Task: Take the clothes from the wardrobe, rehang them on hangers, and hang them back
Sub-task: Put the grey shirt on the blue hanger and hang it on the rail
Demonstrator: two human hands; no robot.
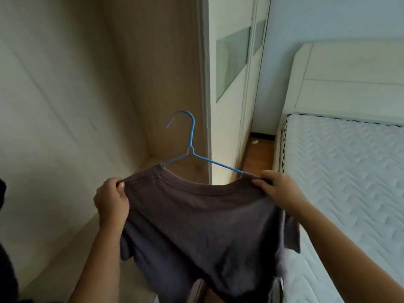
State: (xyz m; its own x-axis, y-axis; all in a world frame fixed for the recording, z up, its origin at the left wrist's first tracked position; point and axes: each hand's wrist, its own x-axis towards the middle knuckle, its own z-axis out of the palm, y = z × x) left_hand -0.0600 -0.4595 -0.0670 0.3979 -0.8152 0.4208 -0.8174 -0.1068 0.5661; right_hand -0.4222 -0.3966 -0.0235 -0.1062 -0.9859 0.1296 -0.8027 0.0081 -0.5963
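A dark grey T-shirt (201,224) hangs in front of me, spread wide at the shoulders. A blue wire hanger (192,136) sticks up out of its neck opening, hook on top, its right arm bare down to the collar and its left end hidden in the cloth. My left hand (111,201) pinches the shirt's left shoulder. My right hand (282,189) grips the right shoulder where the hanger's arm enters the collar. The open wardrobe (153,73) stands just behind the shirt.
A white sliding wardrobe door (231,73) with glass panels stands to the right of the opening. A bed with a white quilted mattress (349,171) and pale headboard (349,73) fills the right side. A narrow strip of wooden floor (260,154) runs between them. Dark cloth (6,270) shows at the left edge.
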